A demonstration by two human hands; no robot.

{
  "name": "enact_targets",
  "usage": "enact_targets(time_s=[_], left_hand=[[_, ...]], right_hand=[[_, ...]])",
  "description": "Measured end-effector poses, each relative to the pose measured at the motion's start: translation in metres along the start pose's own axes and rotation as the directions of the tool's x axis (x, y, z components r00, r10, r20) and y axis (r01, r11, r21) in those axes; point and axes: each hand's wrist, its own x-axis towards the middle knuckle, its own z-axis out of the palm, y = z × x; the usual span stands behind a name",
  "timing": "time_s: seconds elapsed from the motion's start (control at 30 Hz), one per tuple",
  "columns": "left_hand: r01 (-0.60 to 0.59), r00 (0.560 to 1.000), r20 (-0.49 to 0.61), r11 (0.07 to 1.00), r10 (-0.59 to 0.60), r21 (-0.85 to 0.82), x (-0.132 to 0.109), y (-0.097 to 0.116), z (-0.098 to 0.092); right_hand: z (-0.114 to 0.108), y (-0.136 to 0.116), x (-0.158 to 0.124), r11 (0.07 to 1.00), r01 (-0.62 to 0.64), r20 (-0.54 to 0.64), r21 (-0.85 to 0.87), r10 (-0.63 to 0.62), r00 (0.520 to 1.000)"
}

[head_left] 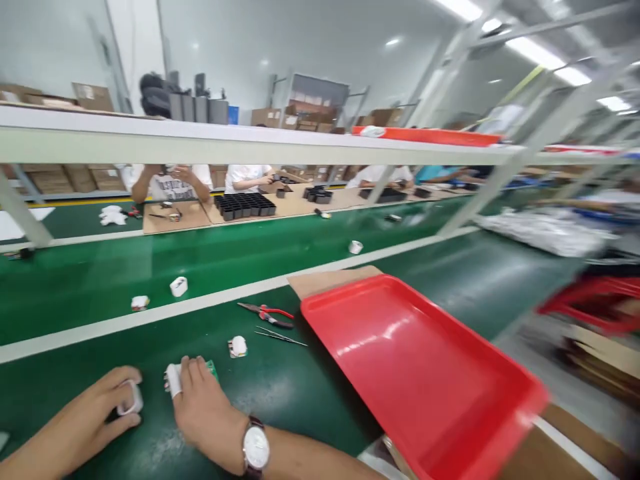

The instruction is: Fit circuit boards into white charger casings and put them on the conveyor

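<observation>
In the head view my left hand point(107, 410) is wrapped around a small white hollow plastic housing point(132, 398), just above the green worktop. My right hand point(200, 400), with a watch on its wrist, rests with fingers together over a white part point(173, 380). A corner of a green circuit board point(213, 369) shows past its fingertips. How firmly the right fingers grip the part is hidden. Another small white part with coloured bits point(238, 347) lies to the right of that hand. Beyond it are red-and-black handled pliers point(267, 313) and metal tweezers point(281, 336).
A large red tray point(425, 373) fills the right side, over cardboard. A green conveyor belt point(100, 267) runs past the worktop, carrying a white housing point(179, 287) and other small parts. A white shelf beam point(225, 143) crosses above. Several people sit at work across the belt.
</observation>
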Motion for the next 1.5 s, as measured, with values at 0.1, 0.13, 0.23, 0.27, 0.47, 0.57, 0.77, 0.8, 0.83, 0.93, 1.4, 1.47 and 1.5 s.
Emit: enact_targets(time_s=[0.1,0.13,0.23,0.27,0.47,0.57,0.77,0.8,0.83,0.93,1.4,1.47,1.5], left_hand=[[0.067,0.992,0.114,0.99,-0.053,-0.124,0.033,-0.008,-0.023],[0.094,0.995,0.027,0.988,-0.091,-0.124,0.048,-0.014,-0.03],[0.197,0.941,-0.272,0.979,-0.202,-0.046,0.096,-0.042,-0.032],[0.224,0.929,-0.295,0.974,-0.225,-0.037,0.11,-0.052,-0.027],[0.306,0.896,-0.331,0.952,-0.295,-0.019,0.134,-0.075,0.009],[0.3,0.902,-0.323,0.954,-0.287,-0.011,0.101,-0.067,0.005],[0.336,0.899,-0.297,0.942,-0.322,-0.002,0.004,-0.044,-0.017],[0.343,0.885,-0.33,0.939,-0.328,-0.011,-0.007,-0.037,-0.019],[0.338,0.874,-0.361,0.941,-0.326,-0.031,-0.016,-0.029,-0.019],[0.251,0.909,-0.311,0.96,-0.277,-0.122,-0.029,-0.001,-0.007],[0.204,0.954,-0.157,0.938,-0.254,-0.28,-0.028,0.034,0.044],[0.179,0.937,-0.269,0.968,-0.222,-0.173,-0.026,0.036,0.048],[0.159,0.931,-0.312,0.981,-0.187,-0.114,-0.025,0.037,0.05]], right_hand=[[0.016,-0.007,0.002,0.994,-0.046,0.045,0.097,0.041,0.998],[0.019,-0.008,0.003,0.992,-0.045,0.057,0.116,0.039,0.998],[0.02,-0.01,0.004,0.989,-0.02,0.081,0.145,0.008,0.997],[0.018,-0.008,0.003,0.988,-0.022,0.088,0.153,0.009,0.996],[0.001,0.017,-0.002,0.961,-0.023,0.049,0.275,0.01,0.999],[-0.001,0.026,-0.002,0.947,0.0,0.024,0.322,-0.009,1.0],[-0.002,0.028,0.001,0.903,-0.046,-0.063,0.427,0.08,0.995],[-0.003,0.028,0.001,0.897,-0.046,-0.071,0.44,0.086,0.994],[-0.004,0.029,0.002,0.891,-0.046,-0.075,0.451,0.09,0.993],[-0.01,0.03,0.006,0.87,-0.059,-0.095,0.49,0.121,0.988],[-0.028,0.019,0.011,0.567,0.137,-0.298,0.812,0.202,0.933],[-0.029,0.015,0.01,0.572,0.155,-0.304,0.806,0.174,0.937],[-0.03,0.012,0.009,0.59,0.158,-0.307,0.792,0.16,0.938]])
